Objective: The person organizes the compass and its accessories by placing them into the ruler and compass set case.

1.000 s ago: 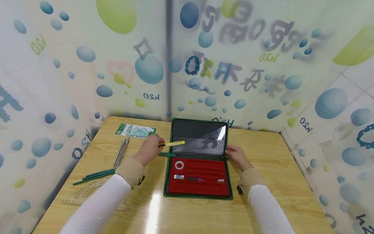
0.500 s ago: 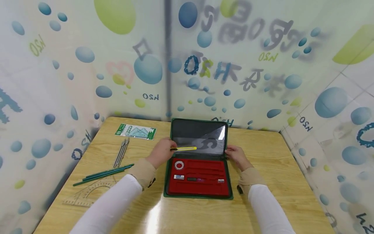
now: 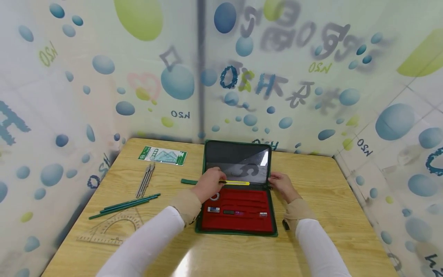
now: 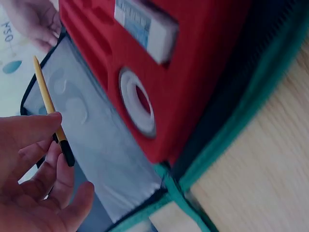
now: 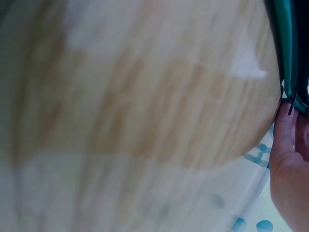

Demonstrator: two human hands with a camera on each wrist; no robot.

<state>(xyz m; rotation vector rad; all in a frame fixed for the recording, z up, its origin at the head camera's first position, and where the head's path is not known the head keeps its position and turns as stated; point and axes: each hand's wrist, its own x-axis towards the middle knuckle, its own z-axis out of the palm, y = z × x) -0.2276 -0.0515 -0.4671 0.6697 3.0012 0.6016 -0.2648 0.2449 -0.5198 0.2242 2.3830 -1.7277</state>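
A slim yellow utility knife (image 3: 238, 183) with a black end is pinched between thumb and fingers of my left hand (image 3: 207, 184). It is held level above the hinge of a green zip case (image 3: 238, 233), which lies open with a red moulded tray (image 3: 238, 225). In the left wrist view the knife (image 4: 45, 92) is seen edge-on, beside the case's clear lid pocket (image 4: 96, 130). The tray holds a white ring (image 4: 137, 102), an eraser (image 4: 161, 36), a dark-and-purple stick (image 3: 233, 212) and a small sharpener (image 3: 263, 214). My right hand (image 3: 283, 186) holds the case's right edge at the hinge.
To the left on the wooden table (image 3: 328, 215) lie several dark green pencils (image 3: 124, 206), metal compasses (image 3: 145, 181), a clear triangle with a protractor (image 3: 107, 232) and a packaged ruler set (image 3: 162, 156). A green strap (image 3: 188, 181) sticks out from the case. Patterned walls stand behind.
My left hand has carried the knife rightward and lower, from left of the case to over its hinge, now partly covering the white ring. My right hand has stayed at the case's edge.
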